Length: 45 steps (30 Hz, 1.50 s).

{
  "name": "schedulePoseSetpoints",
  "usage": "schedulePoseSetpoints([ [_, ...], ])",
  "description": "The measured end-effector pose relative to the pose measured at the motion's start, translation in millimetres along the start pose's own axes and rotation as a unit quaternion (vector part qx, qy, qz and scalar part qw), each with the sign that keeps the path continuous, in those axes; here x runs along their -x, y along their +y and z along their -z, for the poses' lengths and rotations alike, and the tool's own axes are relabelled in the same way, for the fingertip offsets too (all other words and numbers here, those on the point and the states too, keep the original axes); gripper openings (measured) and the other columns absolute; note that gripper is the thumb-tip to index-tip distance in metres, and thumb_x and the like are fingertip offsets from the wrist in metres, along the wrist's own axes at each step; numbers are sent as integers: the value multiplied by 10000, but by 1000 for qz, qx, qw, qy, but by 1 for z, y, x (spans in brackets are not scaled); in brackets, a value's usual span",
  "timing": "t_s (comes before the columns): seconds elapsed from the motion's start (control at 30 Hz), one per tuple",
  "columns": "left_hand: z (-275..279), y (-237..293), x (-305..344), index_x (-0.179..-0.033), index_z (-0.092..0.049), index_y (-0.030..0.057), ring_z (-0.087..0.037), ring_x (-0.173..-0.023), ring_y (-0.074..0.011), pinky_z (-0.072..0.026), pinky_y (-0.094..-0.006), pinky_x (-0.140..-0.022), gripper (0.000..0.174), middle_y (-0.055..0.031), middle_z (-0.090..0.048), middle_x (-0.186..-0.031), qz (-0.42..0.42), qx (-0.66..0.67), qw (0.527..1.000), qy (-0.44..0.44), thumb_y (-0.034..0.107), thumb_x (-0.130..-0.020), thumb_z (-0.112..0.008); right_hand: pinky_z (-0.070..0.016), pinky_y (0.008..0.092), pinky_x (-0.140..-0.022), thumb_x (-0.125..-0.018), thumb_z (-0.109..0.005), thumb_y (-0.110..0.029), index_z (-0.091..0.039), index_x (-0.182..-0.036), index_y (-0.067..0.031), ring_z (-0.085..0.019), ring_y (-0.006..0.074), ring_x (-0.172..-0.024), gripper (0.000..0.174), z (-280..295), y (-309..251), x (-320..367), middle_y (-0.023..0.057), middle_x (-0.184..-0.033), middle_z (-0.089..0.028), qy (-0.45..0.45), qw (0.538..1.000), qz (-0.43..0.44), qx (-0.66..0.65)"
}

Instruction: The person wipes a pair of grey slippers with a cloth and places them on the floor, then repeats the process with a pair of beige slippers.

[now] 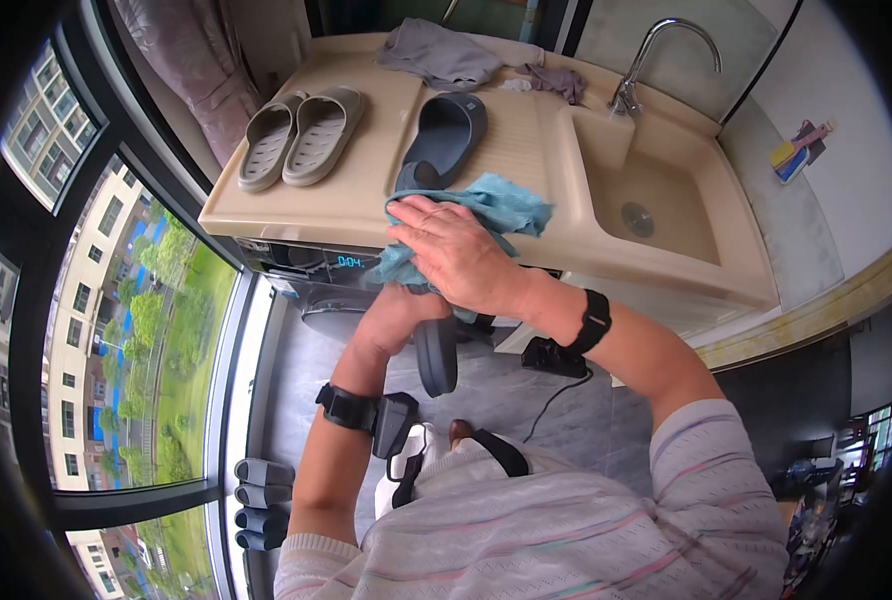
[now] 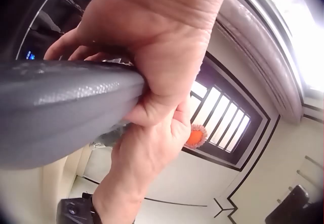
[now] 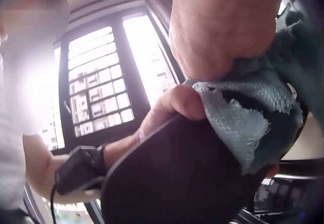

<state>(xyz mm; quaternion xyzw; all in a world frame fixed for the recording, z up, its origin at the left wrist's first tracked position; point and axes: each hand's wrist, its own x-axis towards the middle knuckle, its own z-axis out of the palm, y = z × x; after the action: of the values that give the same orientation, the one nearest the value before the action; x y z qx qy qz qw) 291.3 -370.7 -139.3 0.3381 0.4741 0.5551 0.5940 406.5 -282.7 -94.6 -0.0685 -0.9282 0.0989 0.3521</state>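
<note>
- R hand (image 1: 454, 255): fingers out flat, palm down, pressing the blue cloth (image 1: 511, 205) onto the dark slipper (image 1: 436, 350). Not curled round anything I can see.
- L hand (image 1: 398, 315): just under R hand, clamped on the dark slipper. Thumb & fingers wrap its edge, clearest in L wrist view.
- dark slipper: between my 2 hands, held in the air on the near side of the counter (image 1: 306, 210) edge. Roughly upright, one end sticks out below L hand, the other end is hidden under the cloth.
- blue cloth: bunched under R palm. The rest spills past my fingertips & lies on the counter edge.
- 2nd dark slipper (image 1: 448, 130): just beyond R fingertips, lying on the counter, top side up.
- grey slippers (image 1: 301, 135): a pair, side by side, beyond & left of both hands, on the same counter.
- sink (image 1: 686, 200): right of R hand, set into the counter, w/ tap (image 1: 656, 45) at its far side.
- grey clothes (image 1: 441, 50): well beyond the hands, heaped at the back of the counter.
- lit display (image 1: 350, 262): just left of R hand, on a machine front under the counter edge.
</note>
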Motion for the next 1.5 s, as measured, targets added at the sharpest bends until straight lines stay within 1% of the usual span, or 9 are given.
schedulePoseSetpoints([
  [0.23, -5, 3, 3, -1058, -525, 10, -548, -769, -125, -457, -253, -712, 470, -22, -572, -885, -27, -22, 999, -23, 3, -595, -609, -396, 360, -884, -784, -569, -84, -594, -995, -35, -508, 249, -1079, 218, -10, 29, -29, 87, -1088, -583, 1, 994, 67, 83],
  [0.5, -14, -7, 25, -1156, -490, -16, -565, -820, -161, -458, -275, -768, 590, -53, -585, -929, -124, -74, 989, -18, 19, -581, -620, -488, 411, -711, -804, -470, -107, -590, -863, -39, -594, 358, -776, 150, 1, 127, -28, 160, -864, -615, -35, 982, -147, 113],
  [0.6, 13, -3, 30, -1206, -455, -26, -580, -940, -220, -472, -318, -822, 656, -127, -578, -1061, -38, 128, 988, -76, 37, -575, -623, -479, 294, -741, -870, -469, -97, -589, -960, -20, -617, 234, -802, 169, 19, 128, -18, 115, -843, -634, -5, 946, -321, 40],
  [0.67, 16, -7, 30, -1204, -455, -34, -584, -934, -231, -476, -324, -825, 654, -135, -581, -1053, -35, 175, 980, -86, 39, -574, -617, -473, 247, -732, -922, -448, -136, -601, -981, -17, -599, 136, -795, 203, 23, 119, -18, 52, -871, -638, 137, 764, -446, -445],
  [1.0, 2, -16, 25, -1171, -491, -42, -607, -893, -257, -491, -340, -814, 650, -150, -606, -1016, -34, 167, 981, -90, -3, -528, -576, -473, 300, -718, -727, -577, -3, -590, -919, -25, -592, 230, -747, 194, 12, 81, -13, 98, -825, -613, -21, 985, -145, -92],
  [1.1, 11, -21, 22, -1157, -491, -61, -611, -889, -271, -503, -345, -806, 623, -165, -603, -1019, -50, 163, 983, -61, 14, -544, -571, -479, 301, -693, -734, -574, -11, -599, -910, -16, -593, 192, -731, 179, 16, 100, -15, 79, -814, -615, -7, 974, -226, -13],
  [1.3, 54, -17, 13, -1157, -474, -96, -615, -889, -312, -521, -368, -805, 561, -213, -587, -1049, -97, 381, 916, -84, 123, -658, -605, -538, 309, -651, -840, -523, -43, -548, -965, 51, -629, 177, -717, 158, 49, 46, -2, 114, -866, -621, 161, 709, -433, -533],
  [1.37, 44, -19, 13, -1155, -491, -65, -603, -928, -286, -496, -363, -847, 515, -182, -594, -1043, -112, 360, 923, -78, 201, -733, -620, -501, 284, -703, -844, -557, -73, -564, -967, 7, -603, 131, -797, 147, 16, 13, 10, 50, -890, -620, 131, 789, -340, -495],
  [1.5, 31, -19, 5, -1187, -491, -16, -599, -958, -258, -477, -383, -874, 468, -138, -597, -1092, -111, 350, 930, 20, 262, -823, -589, -402, 443, -866, -735, -546, -23, -530, -1012, 9, -485, 392, -1011, 279, -57, -9, 9, 221, -1045, -523, 93, 985, -83, -117],
])
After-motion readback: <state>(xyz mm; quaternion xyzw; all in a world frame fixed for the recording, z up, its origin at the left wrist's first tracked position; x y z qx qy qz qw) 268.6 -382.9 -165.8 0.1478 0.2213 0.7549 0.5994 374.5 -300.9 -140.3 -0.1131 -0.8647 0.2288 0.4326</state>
